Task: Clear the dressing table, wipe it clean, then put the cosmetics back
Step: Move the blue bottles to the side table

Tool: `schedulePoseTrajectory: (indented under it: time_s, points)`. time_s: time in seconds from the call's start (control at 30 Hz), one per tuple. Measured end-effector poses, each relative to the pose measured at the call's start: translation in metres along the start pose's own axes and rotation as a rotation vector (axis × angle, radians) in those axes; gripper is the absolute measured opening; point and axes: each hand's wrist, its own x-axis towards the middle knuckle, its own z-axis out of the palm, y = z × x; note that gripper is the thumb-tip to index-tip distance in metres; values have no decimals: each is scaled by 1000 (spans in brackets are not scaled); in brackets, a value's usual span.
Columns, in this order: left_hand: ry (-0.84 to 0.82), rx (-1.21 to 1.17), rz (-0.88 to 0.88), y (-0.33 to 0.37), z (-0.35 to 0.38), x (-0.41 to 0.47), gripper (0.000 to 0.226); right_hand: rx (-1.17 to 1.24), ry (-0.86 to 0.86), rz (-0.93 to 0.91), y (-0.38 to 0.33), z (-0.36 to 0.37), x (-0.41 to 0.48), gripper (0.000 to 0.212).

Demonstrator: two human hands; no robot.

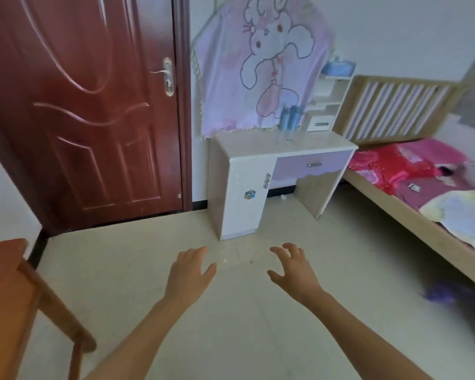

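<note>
A brown wooden table (8,283) is jutting into the lower left corner. Behind it, a dark red panelled door (80,105) is standing shut, its metal handle (166,75) near the right edge. The person's left hand (191,272) is reaching forward over the pale floor, fingers straight and relaxed, holding nothing. Beyond it, well apart from both hands, the dressing table (258,144) is standing against the wall just right of the door. A purple cartoon cloth (258,64) is hanging over its upper part, down to the tabletop. A few blue containers (290,117), too blurred to name, are standing at the back of the tabletop, right of centre. The right hand (294,272) is hovering beside the left, fingers spread and loosely curled, gripping nothing. On the table's right end a white shelf unit (332,94) is rising, with a blue tissue box (337,67) sitting on top. Further right, a wooden bed (395,212) is lying along the wall, carrying red bedding (390,165) and a pale blanket (461,212).
</note>
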Motion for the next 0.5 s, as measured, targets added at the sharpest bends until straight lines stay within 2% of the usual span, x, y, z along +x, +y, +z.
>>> schedulePoseTrajectory:
  time_s: [0.07, 0.1, 0.3, 0.5]
  points:
    - [-6, 28, 41, 40, 16, -5, 90, -17, 26, 20, 42, -14, -18, 51]
    - [-1, 32, 57, 60, 26, -8, 95, -32, 30, 27, 64, -21, -28, 50]
    - [11, 52, 150, 165, 87, -29, 89, -121, 36, 63, 180, -53, -82, 49]
    - [-30, 176, 173, 235, 115, -26, 98, -133, 51, 71, 244, -80, -96, 50]
